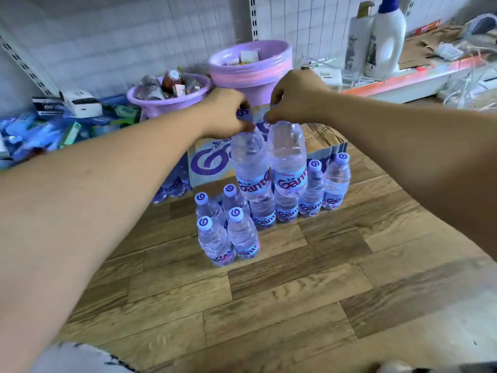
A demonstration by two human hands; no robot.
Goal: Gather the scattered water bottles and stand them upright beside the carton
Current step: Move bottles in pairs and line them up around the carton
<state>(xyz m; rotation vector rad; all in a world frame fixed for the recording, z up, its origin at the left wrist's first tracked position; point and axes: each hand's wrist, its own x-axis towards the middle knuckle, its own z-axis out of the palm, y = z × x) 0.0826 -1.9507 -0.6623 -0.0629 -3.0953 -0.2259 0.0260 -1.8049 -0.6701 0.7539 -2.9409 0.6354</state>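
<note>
My left hand [226, 111] grips the purple cap of a clear water bottle [251, 168], and my right hand [291, 96] pinches the cap of a second bottle [289, 162]. Both bottles hang upright, side by side, above the floor in front of the white and purple carton [209, 162]. Several more capped bottles [228, 230] stand upright on the wooden floor by the carton's front. Others stand at its right [336, 184] and at its left [172, 184].
Two purple basins [250, 68] full of small goods sit behind the carton. Blue packets [40, 130] are piled at the left. A low shelf [403, 76] with detergent bottles [384, 36] runs at the right. Wooden floor [295, 292] lies in front.
</note>
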